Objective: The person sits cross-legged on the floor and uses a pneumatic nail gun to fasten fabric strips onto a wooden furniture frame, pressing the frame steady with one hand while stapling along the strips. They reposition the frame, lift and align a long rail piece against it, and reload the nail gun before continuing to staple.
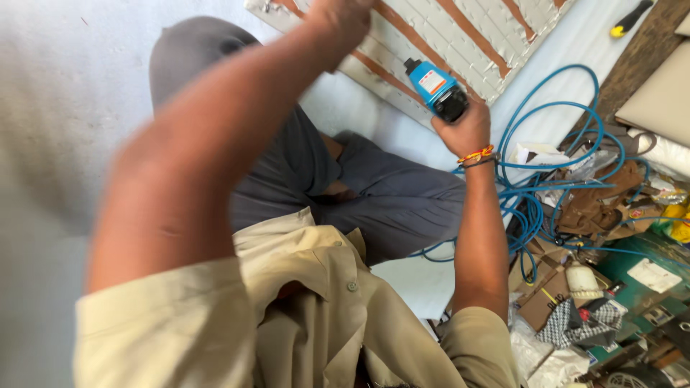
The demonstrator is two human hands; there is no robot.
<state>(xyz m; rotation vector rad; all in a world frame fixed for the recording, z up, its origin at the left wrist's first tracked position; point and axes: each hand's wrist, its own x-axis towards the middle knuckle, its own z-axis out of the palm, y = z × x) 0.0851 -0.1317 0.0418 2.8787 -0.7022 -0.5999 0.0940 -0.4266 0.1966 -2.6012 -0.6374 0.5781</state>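
Observation:
My right hand [463, 129] grips a blue and black power tool [436, 88], its nose pointing at a flat finned metal panel with copper-coloured strips [460, 32] lying on the floor ahead. My left hand [338, 21] reaches up and rests on the near edge of that panel; its fingers run out of view at the top. A red and yellow thread band circles my right wrist. I sit cross-legged in grey trousers and a beige shirt.
A tangle of blue hose [546, 172] lies to the right. Beyond it sit brown leather pieces [596, 205], a white plastic bottle [581, 280], a checked cloth [586, 320], a green box [647, 276] and a yellow-handled tool [629, 20].

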